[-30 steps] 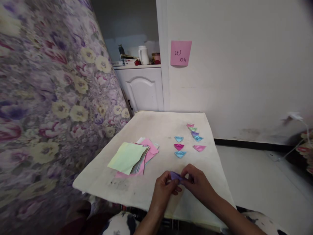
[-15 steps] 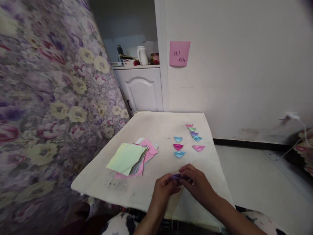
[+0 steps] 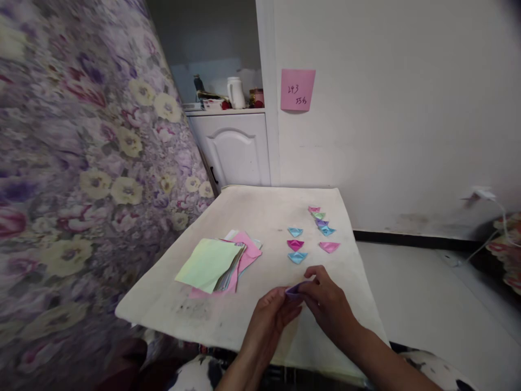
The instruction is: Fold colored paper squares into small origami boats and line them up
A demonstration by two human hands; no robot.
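Observation:
My left hand (image 3: pixel 271 312) and my right hand (image 3: pixel 325 301) meet over the near edge of a white table (image 3: pixel 252 212), both pinching a small folded purple paper (image 3: pixel 293 289) between their fingertips. Just beyond it lie several small folded paper boats: a blue one (image 3: pixel 297 257), a magenta one (image 3: pixel 295 244), another blue one (image 3: pixel 295 232) and a pink one (image 3: pixel 329 246). A further row of boats (image 3: pixel 319 219) runs toward the far right corner. A stack of coloured paper sheets (image 3: pixel 215 262), pale green on top, lies to the left.
A floral purple cloth (image 3: pixel 81 163) hangs along the left of the table. Behind stands a white cabinet (image 3: pixel 234 146) with a jug (image 3: pixel 235 92) and jars on top. A pink note (image 3: pixel 297 89) is stuck on the white wall. A cable (image 3: pixel 488 233) runs at right.
Both hands have kept working the purple paper; they shifted slightly, the right fingers rising over it. The view drifted a little to the right.

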